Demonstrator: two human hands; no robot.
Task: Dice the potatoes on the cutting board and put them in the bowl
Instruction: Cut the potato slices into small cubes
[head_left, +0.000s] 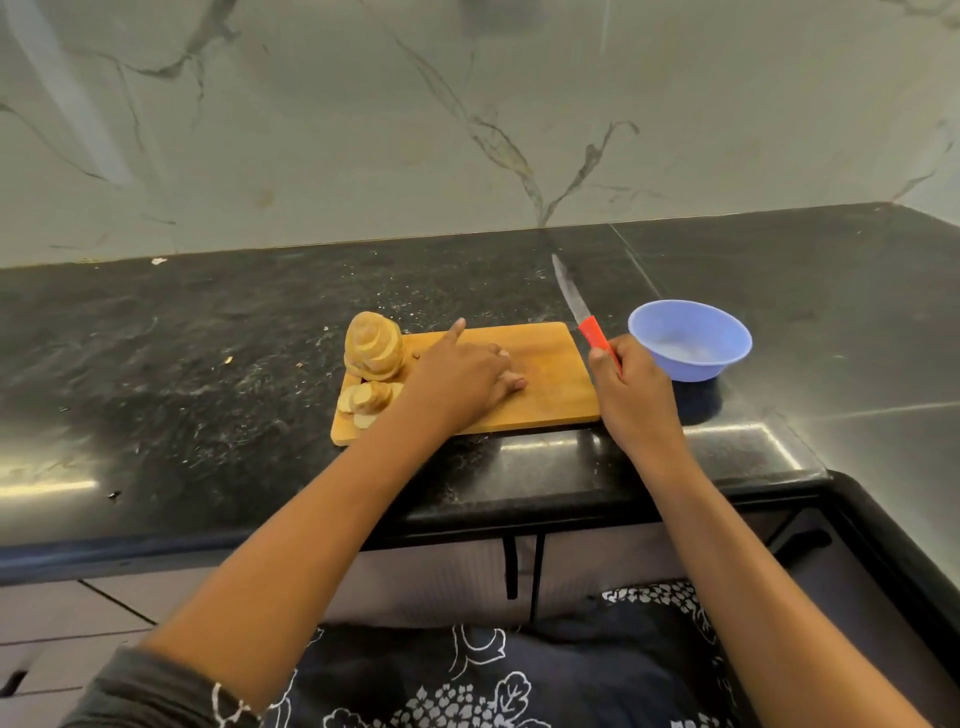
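A pale marble wall (322, 135) with dark grey veins rises behind a black speckled counter (171, 338), which turns a corner at the right. Light glints in bright streaks along the counter's glossy front edge, and seams cross its top. Below the edge are pale cabinet fronts (441, 577) with two thin black handles (511, 569).

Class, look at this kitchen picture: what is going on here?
A person is at a dark counter, partway through cutting potatoes. The right hand holds a red-handled knife, blade pointing away from the person. The left hand rests on the wooden cutting board beside a pile of potato slices. The blue bowl on the right looks empty; no dice show yet.
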